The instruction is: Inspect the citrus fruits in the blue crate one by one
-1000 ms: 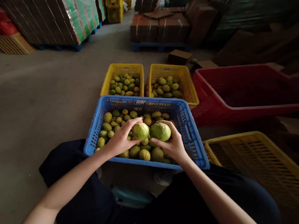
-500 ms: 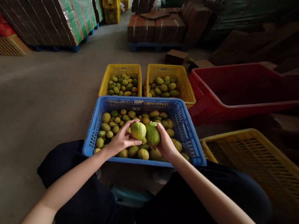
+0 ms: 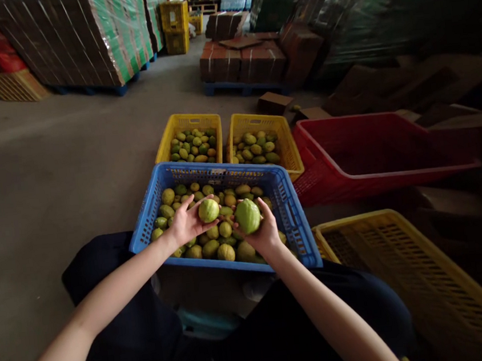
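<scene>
My left hand [image 3: 188,222] is turned palm up, and a small yellow-green lemon [image 3: 208,211] rests on its fingers, the thumb held away. A larger, ribbed green lemon [image 3: 248,216] lies in my right hand [image 3: 268,236], with fingers under it and the thumb at its right side. The two fruits are apart, side by side. Both hands are above a blue plastic crate [image 3: 297,220], which holds many green and yellow lemons [image 3: 225,252] of mixed sizes. My hands and forearms hide part of its contents.
Behind the blue crate stand two yellow crates [image 3: 185,117] [image 3: 286,141] with similar fruit. To the right are a red crate [image 3: 327,180] and a yellow crate [image 3: 395,216]. Flattened cardboard [image 3: 356,88], stacked cartons [image 3: 220,62] and wrapped pallets [image 3: 63,44] lie farther back.
The two lemons have moved apart from each other. Both hands have rolled palm upward and loosened around the fruit. The view has shifted slightly, with the crates lower and farther left.
</scene>
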A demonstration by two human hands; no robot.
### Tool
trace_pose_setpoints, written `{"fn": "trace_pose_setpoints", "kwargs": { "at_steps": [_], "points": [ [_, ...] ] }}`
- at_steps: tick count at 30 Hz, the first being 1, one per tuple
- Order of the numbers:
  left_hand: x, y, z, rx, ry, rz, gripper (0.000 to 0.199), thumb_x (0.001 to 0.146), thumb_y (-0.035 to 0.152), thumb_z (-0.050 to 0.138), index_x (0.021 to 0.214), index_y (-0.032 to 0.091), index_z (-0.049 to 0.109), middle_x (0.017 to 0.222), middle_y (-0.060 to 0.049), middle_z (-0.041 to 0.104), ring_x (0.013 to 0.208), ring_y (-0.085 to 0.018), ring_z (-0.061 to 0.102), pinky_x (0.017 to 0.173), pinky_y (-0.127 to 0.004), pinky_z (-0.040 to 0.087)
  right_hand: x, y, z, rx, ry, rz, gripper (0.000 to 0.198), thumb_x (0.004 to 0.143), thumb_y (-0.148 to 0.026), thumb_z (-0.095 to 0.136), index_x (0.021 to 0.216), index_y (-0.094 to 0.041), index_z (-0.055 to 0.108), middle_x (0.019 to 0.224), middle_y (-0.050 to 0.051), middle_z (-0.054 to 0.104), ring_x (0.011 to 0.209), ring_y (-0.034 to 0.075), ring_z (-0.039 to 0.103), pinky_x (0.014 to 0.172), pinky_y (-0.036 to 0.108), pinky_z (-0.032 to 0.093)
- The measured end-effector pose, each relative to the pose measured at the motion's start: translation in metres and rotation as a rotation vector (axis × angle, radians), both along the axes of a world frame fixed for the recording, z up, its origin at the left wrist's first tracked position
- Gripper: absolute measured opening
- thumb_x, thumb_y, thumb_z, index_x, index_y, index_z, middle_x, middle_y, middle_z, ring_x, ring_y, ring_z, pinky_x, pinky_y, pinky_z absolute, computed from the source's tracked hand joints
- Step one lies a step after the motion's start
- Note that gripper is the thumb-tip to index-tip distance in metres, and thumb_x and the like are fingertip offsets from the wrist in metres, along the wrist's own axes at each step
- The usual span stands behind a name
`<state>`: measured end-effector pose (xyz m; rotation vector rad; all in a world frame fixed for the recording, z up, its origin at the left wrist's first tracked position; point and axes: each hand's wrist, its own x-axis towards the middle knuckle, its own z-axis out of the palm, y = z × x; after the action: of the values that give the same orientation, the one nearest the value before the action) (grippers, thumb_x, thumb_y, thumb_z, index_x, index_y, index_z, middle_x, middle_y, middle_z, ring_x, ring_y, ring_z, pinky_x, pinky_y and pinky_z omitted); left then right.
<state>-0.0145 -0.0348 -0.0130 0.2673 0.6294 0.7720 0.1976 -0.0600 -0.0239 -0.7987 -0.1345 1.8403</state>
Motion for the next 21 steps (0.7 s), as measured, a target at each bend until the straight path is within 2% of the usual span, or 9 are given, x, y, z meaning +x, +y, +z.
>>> {"fn": "trace_pose_setpoints", "kwargs": {
  "at_steps": [4,7,11,15,17,21],
  "points": [
    [-0.002,-0.002,-0.003,-0.014,-0.029,0.059,0.059,0.095,0.048,0.043,0.141,0.013,0.052,0.117,-0.017,0.071,0.105,-0.028,0.069,0.088,-0.044,0.057,0.004,-0.002,0.002,-0.015,0.033,-0.024,0.025,0.081,-0.042,0.062,0.087,-0.019,0.069,0.076,0.004,0.075,0.067,0.02,0.071,0.046,0.026,0.052],
    [-0.004,-0.004,-0.004,-0.042,-0.057,0.105,0.057,0.096,0.046,0.038,0.139,0.011,0.053,0.111,-0.017,0.072,0.095,-0.025,0.072,0.079,-0.038,0.059,0.004,-0.005,0.002,0.026,0.03,0.009,0.024,0.08,-0.041,0.063,0.085,-0.019,0.069,0.074,0.004,0.074,0.067,0.02,0.071,0.045,0.024,0.05],
    [-0.008,-0.004,-0.001,-0.118,-0.073,0.129,0.051,0.095,0.041,0.039,0.128,0.008,0.06,0.096,-0.016,0.074,0.072,-0.018,0.07,0.061,-0.026,0.057,0.0,-0.009,0.001,0.049,0.028,0.052,0.024,0.079,-0.041,0.063,0.083,-0.019,0.069,0.072,0.004,0.073,0.064,0.019,0.068,0.043,0.024,0.048],
    [-0.009,0.002,0.0,-0.132,0.015,0.191,0.044,0.095,0.037,0.04,0.117,0.007,0.064,0.086,-0.015,0.074,0.07,-0.019,0.071,0.061,-0.027,0.058,-0.002,-0.009,-0.001,-0.003,0.033,0.045,0.023,0.08,-0.04,0.061,0.085,-0.018,0.069,0.07,0.003,0.073,0.055,0.017,0.064,0.043,0.025,0.048],
    [-0.006,0.004,-0.003,-0.157,0.149,0.154,0.041,0.095,0.033,0.04,0.117,0.008,0.063,0.084,-0.014,0.074,0.069,-0.02,0.071,0.056,-0.026,0.057,-0.001,-0.008,-0.003,-0.034,0.03,0.03,0.021,0.081,-0.038,0.061,0.085,-0.018,0.068,0.07,0.004,0.073,0.056,0.017,0.065,0.043,0.025,0.049],
    [0.004,-0.007,-0.022,-0.238,0.44,-0.076,0.031,0.095,0.029,0.044,0.108,0.011,0.066,0.075,-0.011,0.073,0.06,-0.02,0.069,0.043,-0.022,0.051,-0.002,-0.007,-0.006,-0.081,0.039,-0.006,0.017,0.084,-0.033,0.058,0.085,-0.018,0.066,0.068,0.004,0.072,0.055,0.019,0.066,0.043,0.025,0.049]
  ]
}}
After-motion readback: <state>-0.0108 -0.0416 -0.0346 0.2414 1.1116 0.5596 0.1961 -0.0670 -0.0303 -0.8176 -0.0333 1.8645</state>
